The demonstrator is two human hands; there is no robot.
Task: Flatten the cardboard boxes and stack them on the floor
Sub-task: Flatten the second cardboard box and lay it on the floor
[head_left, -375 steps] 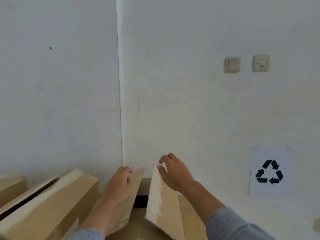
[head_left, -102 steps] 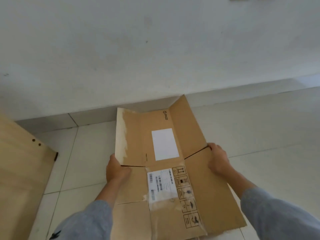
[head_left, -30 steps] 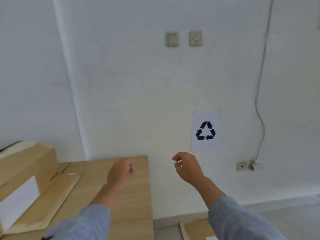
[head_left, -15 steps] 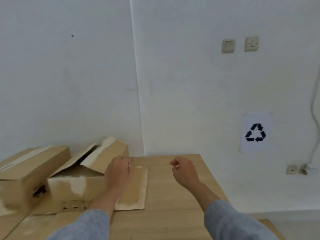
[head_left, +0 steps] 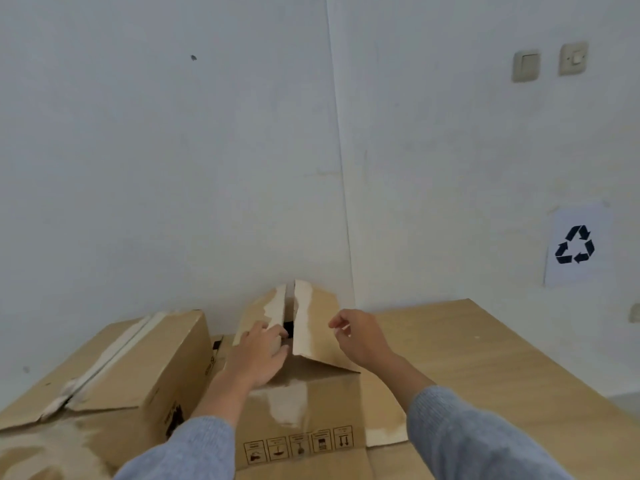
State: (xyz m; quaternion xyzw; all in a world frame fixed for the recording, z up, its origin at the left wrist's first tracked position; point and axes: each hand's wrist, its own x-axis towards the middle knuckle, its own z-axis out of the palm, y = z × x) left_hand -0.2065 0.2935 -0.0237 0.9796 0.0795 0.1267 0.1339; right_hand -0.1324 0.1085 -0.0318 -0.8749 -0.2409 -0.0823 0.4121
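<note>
A brown cardboard box (head_left: pixel 304 403) stands on the wooden table (head_left: pixel 502 368) in front of me, its two top flaps raised with a dark gap between them. My left hand (head_left: pixel 258 358) lies on the left flap, fingertips at the gap's edge. My right hand (head_left: pixel 360 336) hovers just right of the right flap, fingers curled and apart, holding nothing. A second box (head_left: pixel 138 368), taped along its top, stands to the left, touching or nearly touching the first.
White walls meet in a corner right behind the boxes. A recycling sign (head_left: pixel 576 245) and two wall switches (head_left: pixel 549 64) are on the right wall. The table's right half is bare wood; its right edge drops to the floor (head_left: pixel 627 400).
My view has swung left and closer to the boxes. My left hand has landed on the open box's left flap, and my right hand has come up beside the right flap.
</note>
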